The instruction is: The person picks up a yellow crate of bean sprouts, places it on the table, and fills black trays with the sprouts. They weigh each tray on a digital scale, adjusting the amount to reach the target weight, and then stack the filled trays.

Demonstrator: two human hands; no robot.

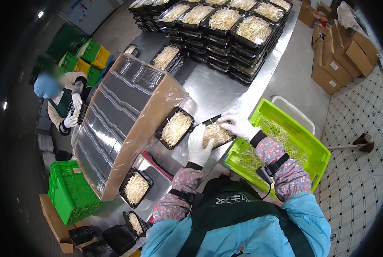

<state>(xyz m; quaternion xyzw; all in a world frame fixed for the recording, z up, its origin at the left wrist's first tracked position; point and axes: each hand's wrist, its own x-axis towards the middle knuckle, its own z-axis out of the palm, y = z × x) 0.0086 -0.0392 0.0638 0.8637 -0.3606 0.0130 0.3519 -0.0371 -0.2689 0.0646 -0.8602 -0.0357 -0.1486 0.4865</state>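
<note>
A black tray of bean sprouts (217,134) lies on the metal table between my two gloved hands. My left hand (198,147) holds its left side, thumb and fingers around the edge. On its upper right side, my right hand (239,124) grips the rim with bent fingers. Just left of my left hand sits another filled tray (174,128). A third filled tray (136,188) rests on a scale-like metal plate lower left. Below my right forearm is a lime green crate (320,167) with loose sprouts inside.
A large box of stacked black trays (118,115) stands left of my hands. Piles of filled trays (251,38) cover the table's far end. A co-worker (63,96) in gloves is at the left. Cardboard boxes (335,64) stand on the right, a green crate (73,188) lower left.
</note>
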